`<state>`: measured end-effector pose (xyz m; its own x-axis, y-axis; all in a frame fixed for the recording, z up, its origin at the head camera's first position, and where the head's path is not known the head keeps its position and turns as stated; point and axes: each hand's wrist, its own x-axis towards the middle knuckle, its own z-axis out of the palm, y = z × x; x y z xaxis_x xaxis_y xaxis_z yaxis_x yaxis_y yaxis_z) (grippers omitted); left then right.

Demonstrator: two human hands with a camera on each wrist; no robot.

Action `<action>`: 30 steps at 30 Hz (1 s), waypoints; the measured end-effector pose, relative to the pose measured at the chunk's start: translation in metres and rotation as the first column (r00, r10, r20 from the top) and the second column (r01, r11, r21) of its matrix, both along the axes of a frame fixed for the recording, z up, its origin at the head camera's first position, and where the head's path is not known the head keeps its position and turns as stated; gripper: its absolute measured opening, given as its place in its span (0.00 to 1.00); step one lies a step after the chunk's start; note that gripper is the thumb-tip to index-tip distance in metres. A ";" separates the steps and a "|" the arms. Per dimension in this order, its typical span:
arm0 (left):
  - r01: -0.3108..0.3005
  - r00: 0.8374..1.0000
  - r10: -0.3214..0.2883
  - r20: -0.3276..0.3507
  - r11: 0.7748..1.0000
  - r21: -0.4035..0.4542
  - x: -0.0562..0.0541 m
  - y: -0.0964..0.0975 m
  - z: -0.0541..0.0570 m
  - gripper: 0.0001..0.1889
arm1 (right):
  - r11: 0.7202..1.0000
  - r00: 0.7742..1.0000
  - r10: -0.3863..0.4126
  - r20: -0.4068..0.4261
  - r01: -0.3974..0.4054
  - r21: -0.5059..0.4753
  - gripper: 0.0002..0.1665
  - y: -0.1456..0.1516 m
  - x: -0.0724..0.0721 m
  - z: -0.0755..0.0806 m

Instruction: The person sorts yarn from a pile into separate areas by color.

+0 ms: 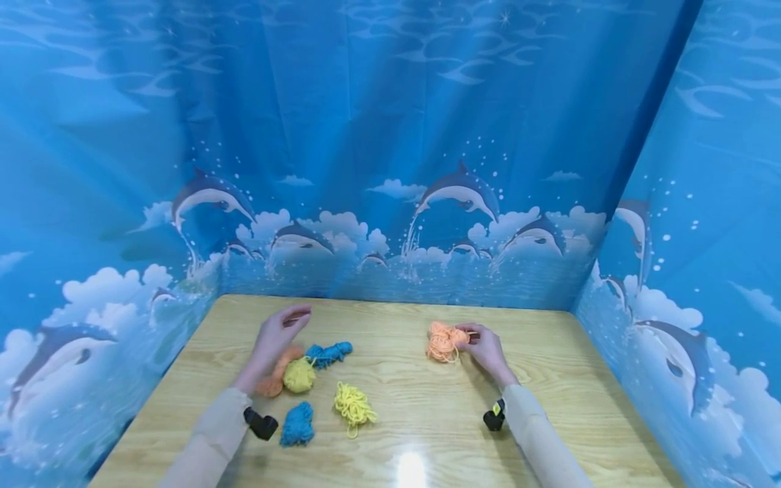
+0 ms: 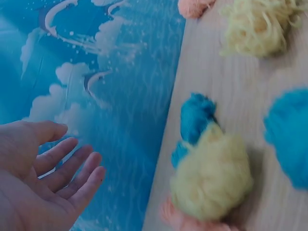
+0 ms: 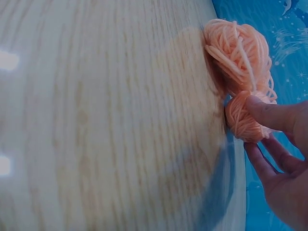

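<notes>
Blue curtains [image 1: 378, 102] printed with leaping dolphins and white clouds enclose a light wood-grain table [image 1: 403, 400], running along its far edge and down both sides. Near that far edge, right of its middle, sits a two-lobed bundle of peach-coloured yarn [image 1: 442, 341], one lobe larger and loosely looped, the other smaller and tightly wound. The right hand [image 1: 485, 347] pinches the smaller lobe between thumb and fingers; whether the bundle's weight rests on the wood, I cannot tell. The left hand [image 1: 282, 333] hangs over the far left part of the table, its fingers loosely bent and apart, holding nothing.

By the look of it, the grasp on the peach bundle is made, while letting go is not yet done. Five other pieces lie on the left half, out of both hands' grip: a twisted blue yarn hank [image 1: 329, 354], a rounded yellow yarn ball [image 1: 299, 375], an orange-peach yarn hank [image 1: 271, 383] partly hidden by the left forearm, a compact blue yarn bundle [image 1: 297, 425] toward the near edge, and a loose, loopy yellow yarn skein [image 1: 354, 405] to its right.

For moving, a wide stretch of wood separates the skein from the peach bundle, and more runs to the right edge. Beyond the far edge, close behind the bundle, the curtain leaves little room.
</notes>
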<state>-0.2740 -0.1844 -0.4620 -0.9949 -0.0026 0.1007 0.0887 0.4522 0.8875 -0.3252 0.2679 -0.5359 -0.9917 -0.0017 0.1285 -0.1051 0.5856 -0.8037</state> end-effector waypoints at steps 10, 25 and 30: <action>-0.029 0.999 0.031 0.016 0.995 -0.100 0.015 -0.030 -0.022 0.22 | 1.000 1.000 -0.002 -0.006 0.002 -0.001 0.22 0.001 -0.001 -0.001; 0.004 0.988 0.020 0.153 0.987 -0.159 0.026 -0.047 -0.055 0.24 | 1.000 1.000 -0.006 -0.012 0.006 0.005 0.22 0.000 -0.002 -0.003; 0.003 0.984 0.026 0.177 0.986 -0.165 0.027 -0.049 -0.060 0.25 | 1.000 1.000 -0.011 -0.005 0.011 0.006 0.22 0.000 -0.002 -0.002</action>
